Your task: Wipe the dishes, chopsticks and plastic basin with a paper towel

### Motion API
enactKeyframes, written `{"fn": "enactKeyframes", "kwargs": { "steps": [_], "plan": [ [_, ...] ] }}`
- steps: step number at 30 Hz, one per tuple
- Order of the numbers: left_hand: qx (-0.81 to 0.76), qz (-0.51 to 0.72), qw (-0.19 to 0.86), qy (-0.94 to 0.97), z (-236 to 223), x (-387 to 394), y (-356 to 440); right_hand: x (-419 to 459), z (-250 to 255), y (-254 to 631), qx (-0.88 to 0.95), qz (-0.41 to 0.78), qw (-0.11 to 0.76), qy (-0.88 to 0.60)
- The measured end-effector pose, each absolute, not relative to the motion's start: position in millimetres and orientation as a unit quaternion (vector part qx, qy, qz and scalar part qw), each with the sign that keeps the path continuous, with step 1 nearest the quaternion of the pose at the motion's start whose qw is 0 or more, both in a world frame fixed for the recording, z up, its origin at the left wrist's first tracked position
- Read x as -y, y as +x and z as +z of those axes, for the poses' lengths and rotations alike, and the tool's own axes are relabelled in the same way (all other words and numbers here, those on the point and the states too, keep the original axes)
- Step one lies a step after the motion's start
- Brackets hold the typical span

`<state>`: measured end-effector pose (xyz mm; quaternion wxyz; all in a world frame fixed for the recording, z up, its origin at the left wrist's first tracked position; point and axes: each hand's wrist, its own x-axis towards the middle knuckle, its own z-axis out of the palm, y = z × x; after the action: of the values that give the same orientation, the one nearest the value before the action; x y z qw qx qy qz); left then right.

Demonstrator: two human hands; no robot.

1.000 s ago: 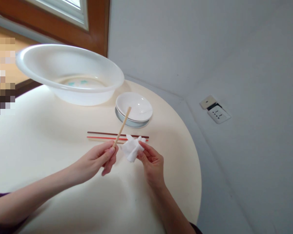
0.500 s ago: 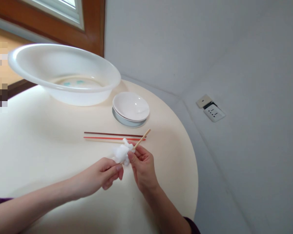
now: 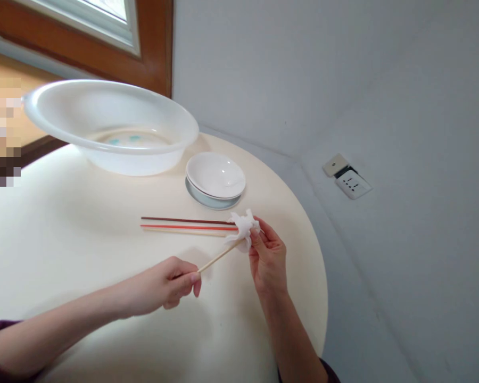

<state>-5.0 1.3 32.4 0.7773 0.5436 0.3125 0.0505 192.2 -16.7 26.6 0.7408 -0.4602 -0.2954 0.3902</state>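
Note:
Pinched in my left hand [image 3: 178,283] is the near end of a pale wooden chopstick [image 3: 219,257], tilted up to the right. My right hand [image 3: 268,255] is closed on a crumpled white tissue [image 3: 245,226], which wraps the chopstick's far end and hides it. Behind my hands, a dark brown chopstick [image 3: 179,219], a red chopstick [image 3: 183,227] and a pale chopstick [image 3: 191,231] lie side by side on the table. The tissue covers their right ends from view.
Small white bowls [image 3: 215,175] sit stacked beyond the chopsticks on the round cream table [image 3: 83,229]. A large translucent white basin [image 3: 131,162] stands at the back left. A grey wall [image 3: 383,80] with a socket [image 3: 353,184] rises beyond the table's right edge.
My right hand has slid the tissue to the right along the chopstick, from near my left hand to the far end. The left hand has stayed nearly in place.

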Motion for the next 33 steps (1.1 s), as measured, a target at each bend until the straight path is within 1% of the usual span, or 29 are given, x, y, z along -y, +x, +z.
{"fn": "enactKeyframes", "kwargs": {
  "steps": [3,5,8,10,12,15,17,20,23,26,30,33],
  "plan": [
    [-0.269,0.012,0.851,0.451,31.4,-4.6,-9.8,18.2,24.0,201.2,0.347,0.313,0.733,-0.495],
    [-0.255,-0.002,0.874,0.415,30.4,-6.1,-12.1,21.1,21.9,206.0,0.397,0.251,0.705,-0.531],
    [-0.260,-0.004,0.873,0.413,30.7,-7.6,-12.9,26.6,17.7,208.9,0.474,0.151,0.649,-0.575],
    [-0.283,0.005,0.835,0.471,32.6,-9.0,-13.2,29.3,14.9,209.8,0.519,0.079,0.625,-0.577],
    [-0.327,0.029,0.736,0.592,34.0,-11.7,-15.5,30.7,13.7,212.2,0.542,0.016,0.622,-0.565],
    [-0.393,0.094,0.481,0.778,29.6,-17.5,-24.8,30.6,15.4,220.7,0.504,-0.035,0.648,-0.570],
    [-0.399,0.133,0.322,0.848,21.3,-21.6,-33.2,30.1,17.1,228.2,0.469,-0.037,0.660,-0.586],
    [-0.387,0.138,0.166,0.896,7.1,-26.7,-43.4,30.4,16.8,237.4,0.450,-0.016,0.661,-0.601],
    [-0.372,0.141,0.071,0.915,-1.9,-31.0,-46.5,31.8,13.8,241.7,0.456,0.011,0.655,-0.602],
    [-0.358,0.141,-0.002,0.923,-6.2,-35.6,-44.2,32.9,10.7,243.6,0.463,0.033,0.659,-0.592],
    [-0.350,0.158,-0.080,0.920,-7.8,-40.0,-39.7,34.2,6.5,246.7,0.474,0.051,0.649,-0.593],
    [-0.358,0.148,-0.121,0.914,-5.7,-41.8,-37.7,35.5,2.1,248.6,0.493,0.072,0.631,-0.595]
  ]
}}
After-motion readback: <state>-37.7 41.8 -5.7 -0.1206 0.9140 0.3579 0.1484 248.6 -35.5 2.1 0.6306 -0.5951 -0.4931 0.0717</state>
